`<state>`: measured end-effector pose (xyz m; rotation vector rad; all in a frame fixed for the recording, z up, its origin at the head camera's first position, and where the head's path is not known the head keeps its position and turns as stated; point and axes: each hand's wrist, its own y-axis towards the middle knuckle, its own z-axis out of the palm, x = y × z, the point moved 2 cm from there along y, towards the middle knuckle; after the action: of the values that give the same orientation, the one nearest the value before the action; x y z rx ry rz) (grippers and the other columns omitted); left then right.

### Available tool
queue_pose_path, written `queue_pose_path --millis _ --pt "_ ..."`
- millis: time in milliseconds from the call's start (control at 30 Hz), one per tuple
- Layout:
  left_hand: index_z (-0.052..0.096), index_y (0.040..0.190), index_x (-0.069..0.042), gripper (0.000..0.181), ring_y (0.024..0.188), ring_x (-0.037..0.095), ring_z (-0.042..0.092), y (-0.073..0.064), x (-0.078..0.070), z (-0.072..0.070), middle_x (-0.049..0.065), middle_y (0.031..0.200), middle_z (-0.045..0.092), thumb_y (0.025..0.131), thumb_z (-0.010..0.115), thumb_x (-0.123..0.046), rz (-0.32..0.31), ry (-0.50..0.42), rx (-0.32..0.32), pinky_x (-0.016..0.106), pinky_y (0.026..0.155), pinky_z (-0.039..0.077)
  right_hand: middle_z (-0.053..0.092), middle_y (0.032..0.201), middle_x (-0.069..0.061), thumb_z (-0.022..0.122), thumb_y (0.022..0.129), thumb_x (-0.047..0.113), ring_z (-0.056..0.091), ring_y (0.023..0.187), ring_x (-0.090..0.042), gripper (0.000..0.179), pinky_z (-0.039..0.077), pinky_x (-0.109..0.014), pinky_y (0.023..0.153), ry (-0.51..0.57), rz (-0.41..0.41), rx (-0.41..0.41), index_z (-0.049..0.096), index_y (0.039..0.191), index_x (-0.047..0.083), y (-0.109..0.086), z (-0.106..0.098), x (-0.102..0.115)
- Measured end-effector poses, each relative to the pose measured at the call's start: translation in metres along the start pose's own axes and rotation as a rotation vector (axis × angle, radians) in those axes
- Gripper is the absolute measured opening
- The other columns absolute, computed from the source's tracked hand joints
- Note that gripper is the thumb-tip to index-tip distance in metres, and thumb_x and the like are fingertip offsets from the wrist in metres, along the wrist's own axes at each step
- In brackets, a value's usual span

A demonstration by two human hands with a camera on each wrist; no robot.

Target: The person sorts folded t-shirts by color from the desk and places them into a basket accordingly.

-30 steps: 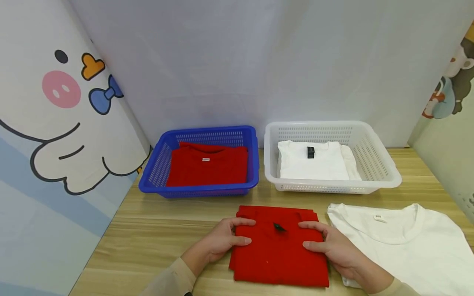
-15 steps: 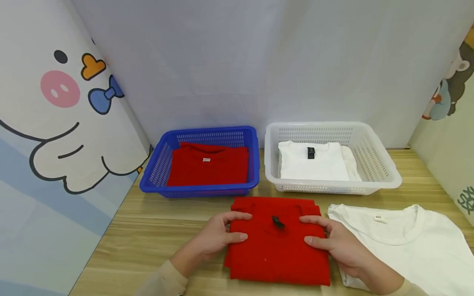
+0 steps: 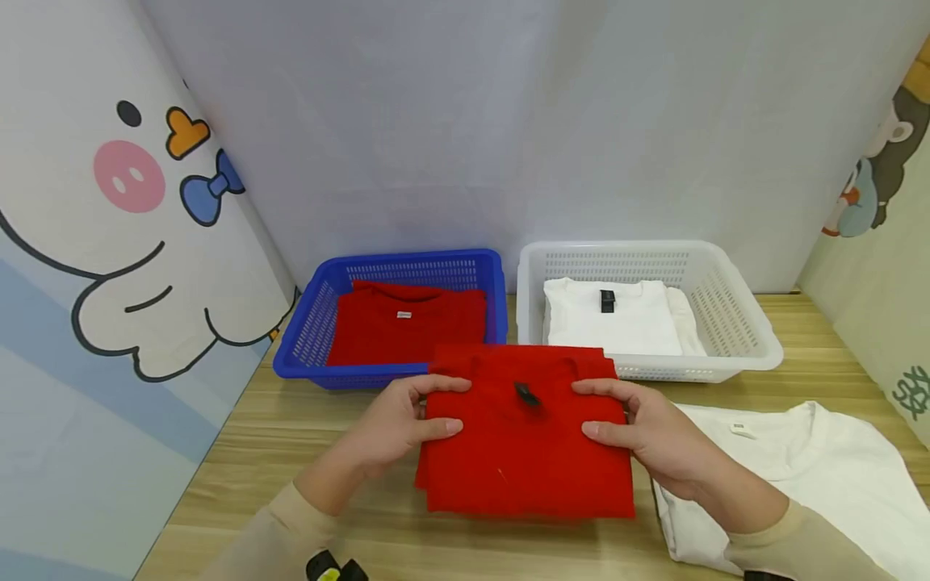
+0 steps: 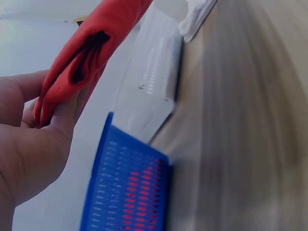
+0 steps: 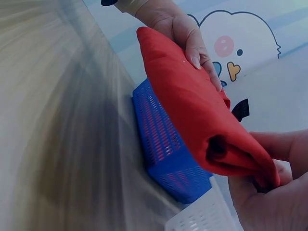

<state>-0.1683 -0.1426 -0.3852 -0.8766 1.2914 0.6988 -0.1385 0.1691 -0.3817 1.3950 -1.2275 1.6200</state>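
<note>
A folded red T-shirt (image 3: pixel 530 460) with a dark neck label is held above the table between both hands. My left hand (image 3: pixel 395 424) grips its left edge, thumb and forefinger on top, the other fingers beneath. On the right edge my right hand (image 3: pixel 654 432) pinches it in the same way. Both wrist views show the folded layers of the red T-shirt (image 4: pixel 91 53) lifted off the wood. Behind it stands a blue basket (image 3: pixel 291 367) holding a folded red T-shirt (image 3: pixel 407 331). The held shirt's far edge overlaps that basket's front right corner in the head view.
A white basket (image 3: pixel 763 355) with folded white shirts (image 3: pixel 617 327) stands right of the blue one. A white T-shirt (image 3: pixel 814 476) lies on the wooden table (image 3: pixel 240 484) beside my right forearm. A pale wall (image 3: pixel 407 121) rises behind the baskets.
Both hands have raised the folded red T-shirt off the table and carried it forward and slightly left, toward the baskets. The baskets and the white T-shirt stay put.
</note>
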Motion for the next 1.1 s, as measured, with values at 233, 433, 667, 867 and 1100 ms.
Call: queue_pose_path --millis 233,433,667,867,1100 --pt "0.055 0.134 -0.008 0.054 0.098 0.026 0.063 0.001 -0.034 -0.026 0.016 0.125 0.057 0.084 0.074 -0.008 0.011 0.101 -0.067 0.037 0.081 0.055 0.051 0.127 -0.017 0.067 0.089 0.008 0.058 0.104 -0.025 0.054 0.053 -0.034 0.085 0.035 -0.05 0.055 0.046 0.139 0.003 0.028 0.007 0.034" --pt "0.054 0.136 -0.011 0.051 0.08 0.019 0.058 0.007 -0.059 -0.054 0.01 0.132 0.047 0.088 0.071 -0.01 0.025 0.172 -0.179 0.027 0.071 0.054 0.051 0.127 -0.016 0.064 0.091 0.004 0.06 0.103 -0.026 0.051 0.054 -0.037 0.082 0.061 -0.053 0.025 0.047 0.138 0.007 0.06 0.019 0.06" --pt "0.05 0.139 -0.017 0.045 0.098 0.023 0.062 0.025 -0.071 -0.083 0.01 0.131 0.047 0.096 0.058 -0.009 0.019 0.059 -0.301 0.037 0.08 0.055 0.048 0.134 -0.009 0.062 0.092 0.002 0.056 0.113 -0.028 0.048 0.052 -0.037 0.089 0.099 -0.043 -0.018 0.051 0.137 0.014 0.109 0.037 0.08" --pt "0.049 0.138 -0.021 0.04 0.104 0.024 0.057 0.041 -0.067 -0.104 0.005 0.126 0.048 0.1 0.051 -0.01 0.01 -0.03 -0.4 0.037 0.08 0.054 0.049 0.134 -0.006 0.06 0.092 0.0 0.054 0.115 -0.027 0.048 0.05 -0.039 0.092 0.173 -0.041 -0.046 0.053 0.136 0.018 0.15 0.052 0.085" --pt "0.051 0.137 -0.021 0.04 0.099 0.02 0.056 0.058 -0.062 -0.132 0.002 0.122 0.049 0.099 0.052 -0.009 -0.008 -0.055 -0.483 0.031 0.078 0.051 0.053 0.128 -0.006 0.061 0.091 -0.001 0.057 0.108 -0.027 0.048 0.051 -0.041 0.085 0.309 -0.004 -0.08 0.057 0.132 0.024 0.187 0.066 0.084"
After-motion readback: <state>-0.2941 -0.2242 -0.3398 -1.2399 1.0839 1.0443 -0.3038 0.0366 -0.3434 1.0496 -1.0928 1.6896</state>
